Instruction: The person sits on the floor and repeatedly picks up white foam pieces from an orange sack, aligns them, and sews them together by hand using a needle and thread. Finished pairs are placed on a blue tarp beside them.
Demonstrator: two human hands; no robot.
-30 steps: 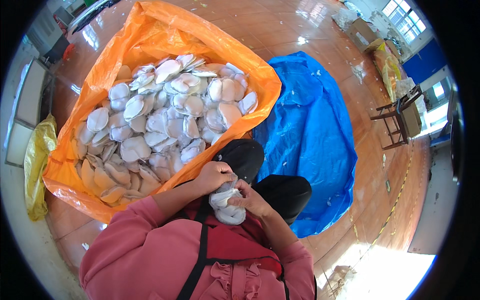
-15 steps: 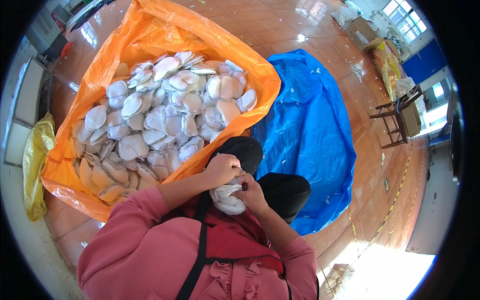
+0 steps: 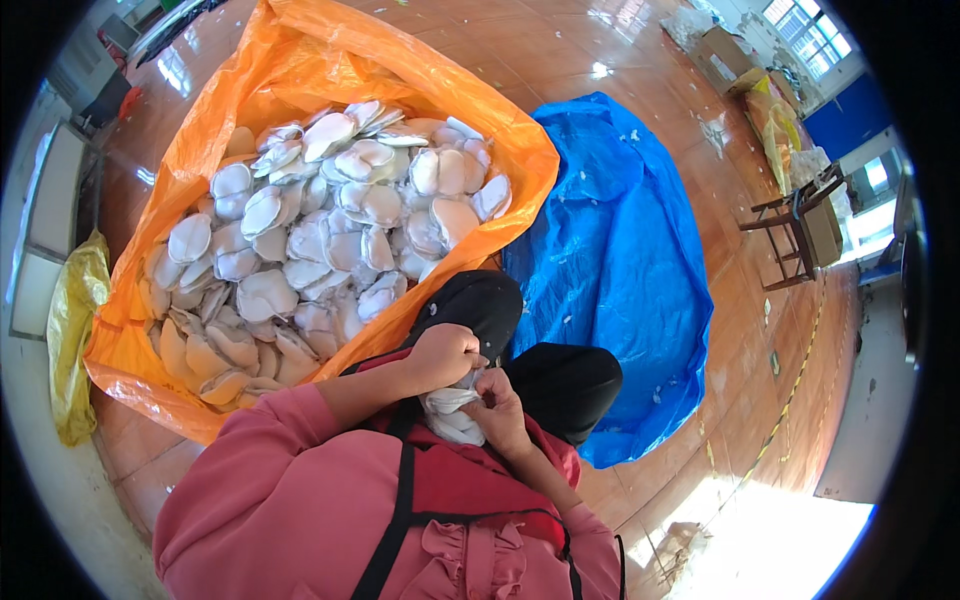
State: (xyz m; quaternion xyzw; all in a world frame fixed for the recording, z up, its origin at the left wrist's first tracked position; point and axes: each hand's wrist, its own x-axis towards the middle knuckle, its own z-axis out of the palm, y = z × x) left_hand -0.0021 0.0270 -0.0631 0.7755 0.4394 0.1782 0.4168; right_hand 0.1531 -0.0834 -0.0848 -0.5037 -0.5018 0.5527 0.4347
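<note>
Above my lap, my left hand (image 3: 446, 357) is closed in a pinch at the upper end of a bundle of white pads (image 3: 455, 420). My right hand (image 3: 500, 410) pinches the bundle from its right side, close to the left fingertips. Thin see-through wrapping appears to gather between the two hands, though the fingers hide most of it. Beyond my left arm stands a large orange woven sack (image 3: 490, 110), its mouth spread wide. It holds many rounded white and cream pads (image 3: 340, 240), many of them in clear wrapping.
A blue woven sack (image 3: 620, 290) lies on the tiled floor to the right of the orange one. At far left a yellow sack (image 3: 75, 340) leans by the wall. A wooden chair (image 3: 795, 235) and cardboard boxes (image 3: 725, 62) stand at the right.
Both hands and the bundle have shifted slightly down towards my body. The right hand's fingers have changed their grip, and more of its back shows. The orange sack's contents look the same.
</note>
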